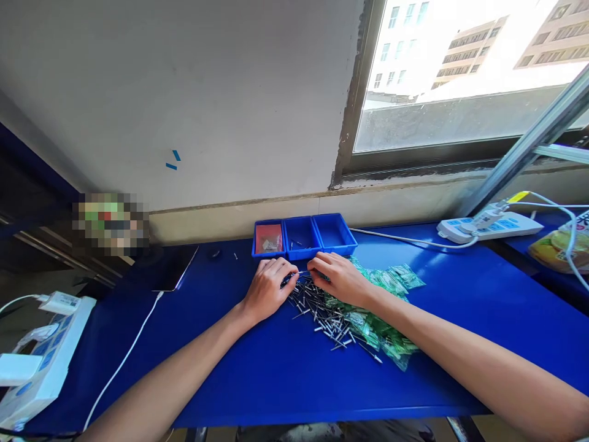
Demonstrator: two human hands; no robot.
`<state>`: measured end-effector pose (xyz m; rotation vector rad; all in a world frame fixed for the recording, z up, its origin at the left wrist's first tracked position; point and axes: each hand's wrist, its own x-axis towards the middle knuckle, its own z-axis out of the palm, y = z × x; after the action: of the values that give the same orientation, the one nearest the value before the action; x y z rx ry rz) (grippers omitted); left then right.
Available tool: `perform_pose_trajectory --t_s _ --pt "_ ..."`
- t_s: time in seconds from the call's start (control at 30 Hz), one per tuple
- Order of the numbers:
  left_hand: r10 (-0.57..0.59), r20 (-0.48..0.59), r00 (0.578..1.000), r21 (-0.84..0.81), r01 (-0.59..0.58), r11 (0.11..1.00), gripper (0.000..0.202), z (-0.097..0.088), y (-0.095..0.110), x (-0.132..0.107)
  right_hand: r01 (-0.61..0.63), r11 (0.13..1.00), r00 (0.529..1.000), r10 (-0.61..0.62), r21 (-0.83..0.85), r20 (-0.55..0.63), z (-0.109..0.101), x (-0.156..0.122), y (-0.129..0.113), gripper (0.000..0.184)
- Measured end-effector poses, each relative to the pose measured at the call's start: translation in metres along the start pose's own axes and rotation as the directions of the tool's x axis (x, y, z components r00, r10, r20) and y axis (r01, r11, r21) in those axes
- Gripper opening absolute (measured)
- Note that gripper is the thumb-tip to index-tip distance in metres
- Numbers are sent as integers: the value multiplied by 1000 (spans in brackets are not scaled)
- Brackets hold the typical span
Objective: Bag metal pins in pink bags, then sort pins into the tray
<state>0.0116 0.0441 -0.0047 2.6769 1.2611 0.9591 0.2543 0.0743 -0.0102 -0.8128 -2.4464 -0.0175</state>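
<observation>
My left hand [270,285] is closed, fingers curled at the near side of the blue bins. Opposite it, my right hand [341,277] is closed too, its fingertips bent down over the pile. A thin metal blind rivet [302,272] spans the small gap between the fingertips of both hands; its ends are hidden. Below the hands lies a loose pile of silver blind rivets [332,325], with long thin pins. Green-tinted clear plastic packets [391,337] are heaped beside the pile, partly under my right wrist.
Three joined blue bins [337,232] stand by the wall; the left one holds a red sheet and a small clear bag [269,244], the middle some rivets. A phone [177,270] on a cable lies left. Power strips [490,226] sit at both sides of the blue table [221,380].
</observation>
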Motion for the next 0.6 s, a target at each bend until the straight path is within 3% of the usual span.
perform_pose_trajectory --t_s 0.6 --pt "-12 9 1000 -9 12 1000 13 1 0 0 16 1000 1000 -16 5 -8 -1 1 0 17"
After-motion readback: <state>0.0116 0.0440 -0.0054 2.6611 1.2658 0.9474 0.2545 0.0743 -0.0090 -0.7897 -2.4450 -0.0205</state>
